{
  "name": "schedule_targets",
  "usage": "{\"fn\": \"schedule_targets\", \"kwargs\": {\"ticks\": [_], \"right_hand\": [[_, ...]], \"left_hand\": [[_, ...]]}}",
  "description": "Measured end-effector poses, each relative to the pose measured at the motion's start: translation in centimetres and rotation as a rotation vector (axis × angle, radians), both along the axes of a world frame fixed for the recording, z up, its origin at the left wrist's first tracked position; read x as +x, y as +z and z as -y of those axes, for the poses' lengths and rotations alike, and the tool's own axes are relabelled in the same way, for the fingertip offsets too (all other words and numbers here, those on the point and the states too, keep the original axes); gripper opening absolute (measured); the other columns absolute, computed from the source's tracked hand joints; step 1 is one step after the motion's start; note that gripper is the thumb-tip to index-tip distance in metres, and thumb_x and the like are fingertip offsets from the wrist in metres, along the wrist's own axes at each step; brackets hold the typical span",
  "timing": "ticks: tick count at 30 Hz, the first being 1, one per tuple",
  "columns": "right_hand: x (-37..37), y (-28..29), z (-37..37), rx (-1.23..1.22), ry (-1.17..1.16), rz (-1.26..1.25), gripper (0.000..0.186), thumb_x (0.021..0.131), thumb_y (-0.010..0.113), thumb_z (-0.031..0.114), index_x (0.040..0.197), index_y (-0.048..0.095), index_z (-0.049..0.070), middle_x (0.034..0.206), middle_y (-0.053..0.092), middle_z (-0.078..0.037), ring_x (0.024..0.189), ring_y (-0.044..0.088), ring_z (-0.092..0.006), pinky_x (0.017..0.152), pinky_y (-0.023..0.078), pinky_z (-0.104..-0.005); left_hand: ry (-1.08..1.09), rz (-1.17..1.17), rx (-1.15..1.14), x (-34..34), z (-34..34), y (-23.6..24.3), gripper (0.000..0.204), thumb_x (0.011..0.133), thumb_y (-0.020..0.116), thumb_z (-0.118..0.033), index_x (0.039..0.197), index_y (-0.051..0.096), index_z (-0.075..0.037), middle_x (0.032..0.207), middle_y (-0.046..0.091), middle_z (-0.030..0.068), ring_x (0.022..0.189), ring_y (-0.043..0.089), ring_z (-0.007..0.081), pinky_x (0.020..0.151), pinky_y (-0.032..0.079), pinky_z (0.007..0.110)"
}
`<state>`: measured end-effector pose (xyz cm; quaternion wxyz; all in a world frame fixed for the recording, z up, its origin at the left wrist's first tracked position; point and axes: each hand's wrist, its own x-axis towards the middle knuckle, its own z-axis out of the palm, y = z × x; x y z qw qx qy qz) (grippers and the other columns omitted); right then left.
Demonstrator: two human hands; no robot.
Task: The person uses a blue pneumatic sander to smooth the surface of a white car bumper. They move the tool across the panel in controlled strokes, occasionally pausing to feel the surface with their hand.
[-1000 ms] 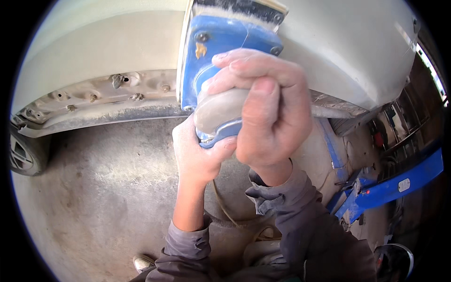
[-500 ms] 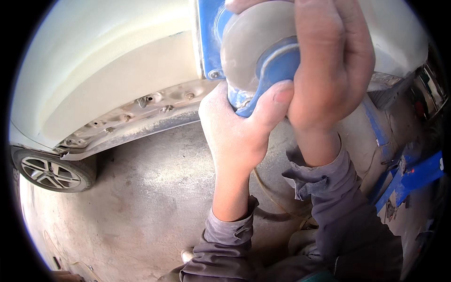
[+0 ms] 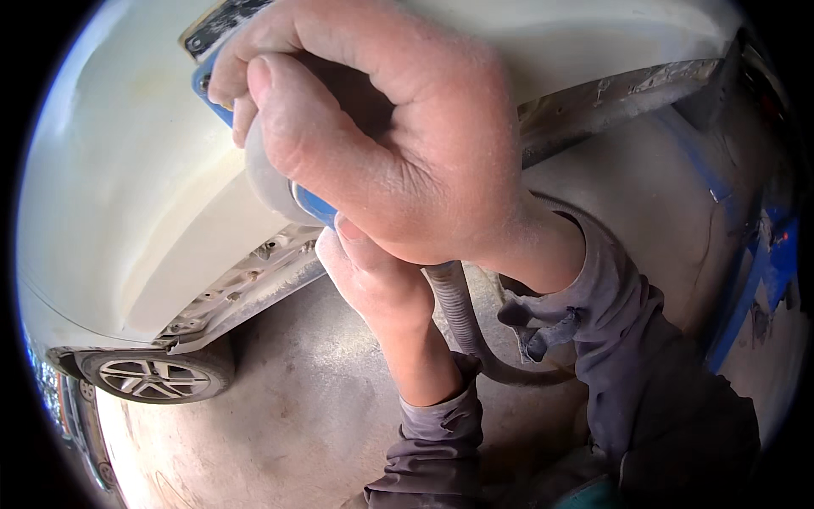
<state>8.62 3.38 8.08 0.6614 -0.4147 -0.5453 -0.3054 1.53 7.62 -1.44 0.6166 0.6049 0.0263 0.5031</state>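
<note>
Both of my hands are closed on a blue sander with a round grey top (image 3: 264, 188), held up at the pale car panel (image 3: 127, 187). My right hand (image 3: 415, 144) wraps over the sander's front and upper side, its fingers curled near the blue base corner. Lower down, my left hand (image 3: 381, 284) grips the rear end, and my right hand partly covers its fingers. A dark strip with a bolt (image 3: 199, 42) shows at the base's far edge. From beneath my hands a ribbed grey hose (image 3: 460, 314) runs down. Most of the sander's body is hidden.
Below the panel runs an exposed metal sill (image 3: 254, 284) with bolts and holes. A car wheel (image 3: 153, 377) stands at the lower left. Blue metal equipment (image 3: 746, 280) stands at the right. The hose curves across the concrete floor (image 3: 280, 373).
The sander and both hands have shifted left along the panel. The sander has tilted, and my right hand now covers more of it. The ribbed hose has come into view.
</note>
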Motion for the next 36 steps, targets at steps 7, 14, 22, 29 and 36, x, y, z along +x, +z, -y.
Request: {"fn": "schedule_targets", "kwargs": {"ticks": [7, 14, 22, 29, 36], "right_hand": [[-0.8, -11.2, -0.9, -0.084, -0.046, 0.141, 0.016, 0.077, 0.061, -0.004, 0.090, 0.068, 0.003, 0.089, 0.068, -0.010, 0.089, 0.066, -0.0209, 0.072, 0.057, -0.0318], [-1.1, -7.4, -0.8, 0.046, -0.117, 0.120, 0.013, 0.075, 0.065, -0.005, 0.084, 0.065, 0.005, 0.077, 0.065, -0.004, 0.076, 0.065, -0.0175, 0.062, 0.055, -0.0300], [-2.3, -5.1, -3.7, 0.189, -0.018, 0.080, 0.012, 0.073, 0.064, -0.001, 0.076, 0.057, 0.008, 0.062, 0.059, 0.002, 0.066, 0.061, -0.0147, 0.051, 0.050, -0.0283], [-0.9, -13.0, -1.1, 0.006, -0.105, 0.115, 0.018, 0.074, 0.066, -0.003, 0.089, 0.063, 0.006, 0.079, 0.065, -0.003, 0.083, 0.065, -0.0200, 0.069, 0.055, -0.0320], [-1.9, -0.6, -3.9, 0.097, 0.031, 0.057, 0.011, 0.072, 0.067, 0.006, 0.068, 0.058, 0.002, 0.056, 0.059, -0.011, 0.063, 0.062, -0.0257, 0.060, 0.053, -0.0395]], "left_hand": [[0.145, -0.090, 0.118, 1.1, -1.1, -11.1, 0.040, 0.103, 0.046, -0.025, 0.132, 0.043, 0.001, 0.122, 0.055, 0.0082, 0.109, 0.055, 0.0176, 0.090, 0.045, 0.031], [0.124, -0.033, 0.129, 1.0, -0.7, -5.9, 0.038, 0.099, 0.049, -0.027, 0.125, 0.047, 0.001, 0.114, 0.057, 0.0087, 0.102, 0.056, 0.0170, 0.086, 0.046, 0.031], [0.079, -0.029, 0.122, 0.9, -0.7, -2.2, 0.036, 0.096, 0.053, -0.029, 0.116, 0.052, 0.002, 0.105, 0.060, 0.0093, 0.095, 0.058, 0.0162, 0.081, 0.047, 0.031], [0.130, -0.080, 0.167, 1.0, -0.8, -8.6, 0.036, 0.093, 0.056, -0.030, 0.109, 0.056, 0.002, 0.096, 0.062, 0.0097, 0.089, 0.060, 0.0156, 0.078, 0.048, 0.031], [0.075, -0.048, 0.072, 1.4, 0.1, 0.3, 0.036, 0.090, 0.059, -0.032, 0.101, 0.061, 0.002, 0.088, 0.064, 0.0102, 0.083, 0.062, 0.0149, 0.074, 0.050, 0.031]]}}
